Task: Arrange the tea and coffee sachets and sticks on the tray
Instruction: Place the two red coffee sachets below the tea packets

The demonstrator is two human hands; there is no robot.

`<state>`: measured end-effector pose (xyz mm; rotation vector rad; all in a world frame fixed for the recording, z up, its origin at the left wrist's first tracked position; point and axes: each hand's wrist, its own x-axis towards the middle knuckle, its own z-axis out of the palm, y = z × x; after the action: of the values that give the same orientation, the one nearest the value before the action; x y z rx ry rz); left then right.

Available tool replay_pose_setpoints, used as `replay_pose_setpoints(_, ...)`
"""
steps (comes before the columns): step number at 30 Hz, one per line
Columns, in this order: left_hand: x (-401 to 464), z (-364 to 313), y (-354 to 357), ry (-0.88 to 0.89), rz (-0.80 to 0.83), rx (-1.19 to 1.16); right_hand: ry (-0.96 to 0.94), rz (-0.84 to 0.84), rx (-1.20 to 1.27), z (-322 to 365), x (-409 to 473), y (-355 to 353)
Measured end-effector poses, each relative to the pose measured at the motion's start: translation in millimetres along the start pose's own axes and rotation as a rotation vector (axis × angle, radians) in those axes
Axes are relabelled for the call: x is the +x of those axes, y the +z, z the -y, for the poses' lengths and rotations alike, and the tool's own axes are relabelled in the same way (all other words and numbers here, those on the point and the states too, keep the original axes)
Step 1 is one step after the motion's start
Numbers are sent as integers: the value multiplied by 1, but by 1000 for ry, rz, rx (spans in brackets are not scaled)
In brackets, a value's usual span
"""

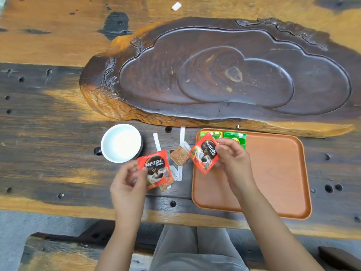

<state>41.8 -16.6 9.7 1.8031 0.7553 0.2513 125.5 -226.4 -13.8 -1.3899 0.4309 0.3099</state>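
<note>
My right hand [233, 161] pinches a red Nescafe coffee sachet [204, 153] over the left edge of the orange-brown tray [277, 173]. Two green tea sachets [235, 138] lie side by side in the tray's far left corner, partly hidden behind that sachet and my fingers. A second red Nescafe sachet [156, 168] is held tilted in my left hand [128, 182], above the table left of the tray. Between my hands, on the table, lie a brown sachet [179, 156], another brown one [166, 185] under the left sachet, and white sticks [157, 142].
A white mug [121, 142] with a dark handle stands left of the sachets. A large carved dark wooden tea board [224, 75] fills the table behind the tray. A small white scrap [176, 6] lies at the far edge. My knees are below the table's near edge.
</note>
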Motion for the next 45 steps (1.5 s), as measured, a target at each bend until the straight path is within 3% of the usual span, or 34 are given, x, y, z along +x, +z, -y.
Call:
replay_pose_setpoints(4, -12, -9, 56, -19, 344, 80, -142, 26, -478, 0, -4, -58)
replay_pose_setpoints(10, -35, 2, 109, 51, 493, 281, -169, 60, -841, -11, -11, -93)
replay_pose_setpoints(15, -43, 10, 94, 411, 303, 591, -438, -149, -1143, -19, -23, -104)
replay_pose_setpoints(17, -45, 14, 88, 623, 395, 653, -523, -152, -1176, -24, -31, -105)
replay_pose_setpoints(20, -48, 20, 93, 813, 657, 712, -582, 9, -1289, -37, -41, -105)
replay_pose_setpoints(26, -39, 21, 108, 749, 934, 894, -496, 73, -1357, -50, -45, -102)
replay_pose_setpoints(35, -46, 19, 109, 645, 785, 917, -582, 116, -1365, -51, -45, -97)
replay_pose_setpoints(45, -43, 19, 116, 602, 769, 878, -578, 144, -1352, -47, -36, -92)
